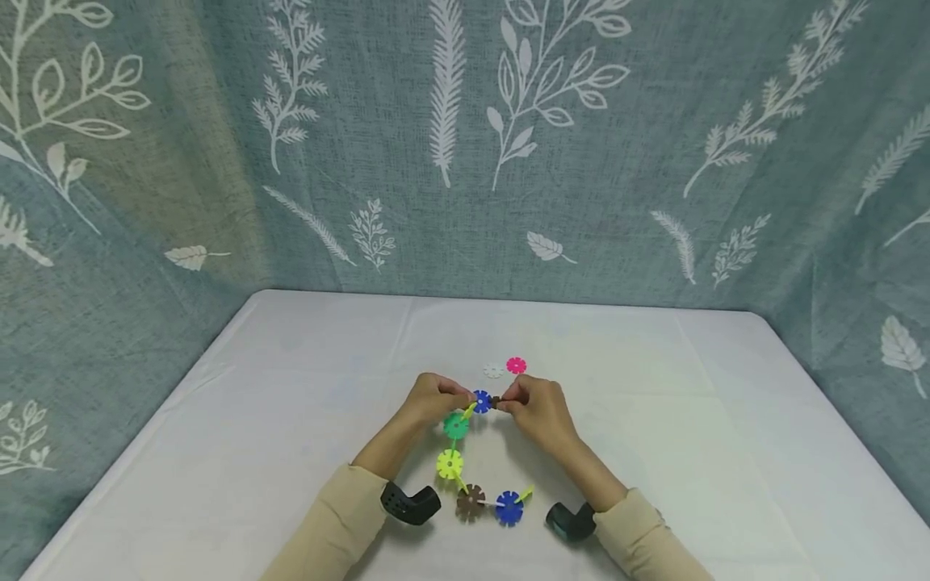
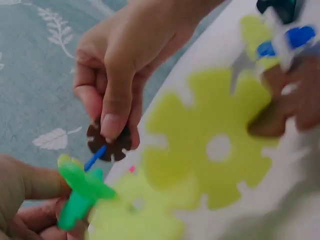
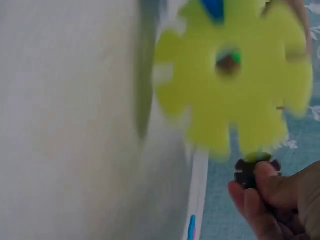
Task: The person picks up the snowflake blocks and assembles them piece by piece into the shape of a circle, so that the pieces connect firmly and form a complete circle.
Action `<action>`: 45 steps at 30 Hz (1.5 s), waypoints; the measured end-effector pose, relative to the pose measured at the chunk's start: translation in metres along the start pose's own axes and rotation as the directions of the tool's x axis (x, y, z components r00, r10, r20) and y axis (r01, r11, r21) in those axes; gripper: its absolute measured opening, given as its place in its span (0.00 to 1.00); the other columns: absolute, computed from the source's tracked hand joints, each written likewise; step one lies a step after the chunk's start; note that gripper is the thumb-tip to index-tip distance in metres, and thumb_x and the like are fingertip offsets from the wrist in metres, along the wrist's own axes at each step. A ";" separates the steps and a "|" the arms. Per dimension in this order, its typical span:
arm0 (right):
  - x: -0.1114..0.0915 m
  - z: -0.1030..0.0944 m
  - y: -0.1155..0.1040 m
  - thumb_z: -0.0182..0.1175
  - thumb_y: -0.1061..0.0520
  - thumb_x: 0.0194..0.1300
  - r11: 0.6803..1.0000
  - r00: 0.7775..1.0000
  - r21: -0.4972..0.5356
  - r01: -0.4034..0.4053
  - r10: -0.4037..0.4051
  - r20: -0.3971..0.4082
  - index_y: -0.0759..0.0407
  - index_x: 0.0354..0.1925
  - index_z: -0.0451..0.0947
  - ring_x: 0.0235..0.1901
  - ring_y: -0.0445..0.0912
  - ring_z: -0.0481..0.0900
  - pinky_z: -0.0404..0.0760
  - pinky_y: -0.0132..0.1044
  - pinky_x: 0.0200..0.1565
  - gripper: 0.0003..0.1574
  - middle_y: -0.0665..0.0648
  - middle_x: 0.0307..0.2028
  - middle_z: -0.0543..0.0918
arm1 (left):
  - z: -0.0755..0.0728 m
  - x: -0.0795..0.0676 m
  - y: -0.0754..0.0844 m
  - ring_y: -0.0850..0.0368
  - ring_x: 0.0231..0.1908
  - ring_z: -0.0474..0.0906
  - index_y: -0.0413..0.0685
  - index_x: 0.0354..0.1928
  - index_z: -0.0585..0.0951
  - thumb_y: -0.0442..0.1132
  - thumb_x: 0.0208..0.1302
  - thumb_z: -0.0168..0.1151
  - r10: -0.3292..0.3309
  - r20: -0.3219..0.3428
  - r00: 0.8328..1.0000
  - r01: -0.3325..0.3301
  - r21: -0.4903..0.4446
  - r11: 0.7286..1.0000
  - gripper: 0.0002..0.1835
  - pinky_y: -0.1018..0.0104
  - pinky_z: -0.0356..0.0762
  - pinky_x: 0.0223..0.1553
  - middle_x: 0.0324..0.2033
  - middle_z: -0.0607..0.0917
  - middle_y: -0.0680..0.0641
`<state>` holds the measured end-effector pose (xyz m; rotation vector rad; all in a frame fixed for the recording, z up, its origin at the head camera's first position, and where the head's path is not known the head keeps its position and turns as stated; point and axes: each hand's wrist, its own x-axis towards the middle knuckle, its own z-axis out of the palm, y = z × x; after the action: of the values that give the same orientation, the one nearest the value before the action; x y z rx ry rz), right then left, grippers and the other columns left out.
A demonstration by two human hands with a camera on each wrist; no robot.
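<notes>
Notched plastic snowflake discs are linked in a curved chain. My left hand point(image 1: 434, 399) grips its far end, fingertips at an edge-on yellow disc point(image 1: 469, 411) and a blue disc point(image 1: 482, 401). My right hand point(image 1: 539, 405) pinches a brown disc point(image 2: 107, 142) between thumb and fingers. In the left wrist view, the brown disc meets the edge of the blue disc point(image 2: 95, 158). Towards me the chain runs through a green disc point(image 1: 456, 425), a yellow disc point(image 1: 450, 464), another brown disc point(image 1: 471, 502) and a second blue disc point(image 1: 509, 509), with edge-on discs between.
Beyond the hands, a loose pink disc point(image 1: 517, 365) and a white disc point(image 1: 493, 370) lie on the white-covered table point(image 1: 327, 339). A patterned blue-green curtain point(image 1: 407, 226) hangs behind and at the sides. Dark devices point(image 1: 411, 504) are worn at both wrists.
</notes>
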<state>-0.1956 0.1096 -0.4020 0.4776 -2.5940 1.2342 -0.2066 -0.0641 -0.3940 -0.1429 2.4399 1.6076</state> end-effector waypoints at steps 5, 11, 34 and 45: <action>-0.001 0.000 0.000 0.67 0.70 0.46 0.999 0.998 0.003 0.054 -0.054 -0.025 0.61 0.17 0.74 0.21 0.38 0.76 0.71 0.26 0.24 0.12 0.56 0.20 0.83 | 0.006 -0.003 -0.002 0.58 0.31 0.76 0.34 0.28 0.83 0.32 0.53 0.63 0.025 -0.024 0.999 -0.026 -0.048 0.999 0.06 0.71 0.70 0.30 0.30 0.85 0.44; 0.001 -0.003 0.006 0.67 0.68 0.48 0.994 0.993 -0.003 0.111 -0.111 0.041 0.60 0.19 0.76 0.23 0.39 0.77 0.73 0.26 0.27 0.10 0.54 0.21 0.83 | 0.005 -0.009 -0.004 0.62 0.22 0.72 0.38 0.23 0.84 0.35 0.53 0.66 0.209 -0.060 0.976 -0.198 0.143 0.970 0.07 0.71 0.67 0.23 0.21 0.84 0.47; 0.013 -0.014 0.033 0.67 0.64 0.50 0.969 0.964 0.028 -0.244 0.239 0.121 0.62 0.44 0.82 0.34 0.48 0.80 0.75 0.33 0.33 0.19 0.61 0.36 0.82 | 0.003 0.000 -0.008 0.63 0.27 0.75 0.45 0.24 0.85 0.36 0.49 0.69 0.558 0.056 0.828 -0.556 0.217 0.803 0.02 0.74 0.71 0.30 0.24 0.84 0.51; 0.019 -0.009 0.043 0.69 0.51 0.48 0.924 0.931 -0.186 -0.334 0.354 0.090 0.53 0.44 0.83 0.27 0.44 0.66 0.60 0.33 0.26 0.22 0.55 0.27 0.72 | 0.005 0.002 -0.010 0.63 0.25 0.73 0.44 0.24 0.85 0.35 0.48 0.70 0.498 0.001 0.867 -0.490 0.174 0.854 0.03 0.74 0.69 0.27 0.23 0.84 0.49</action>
<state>-0.2284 0.1387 -0.4202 0.0627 -2.9483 1.0953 -0.2057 -0.0635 -0.4049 0.5295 2.7897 1.5659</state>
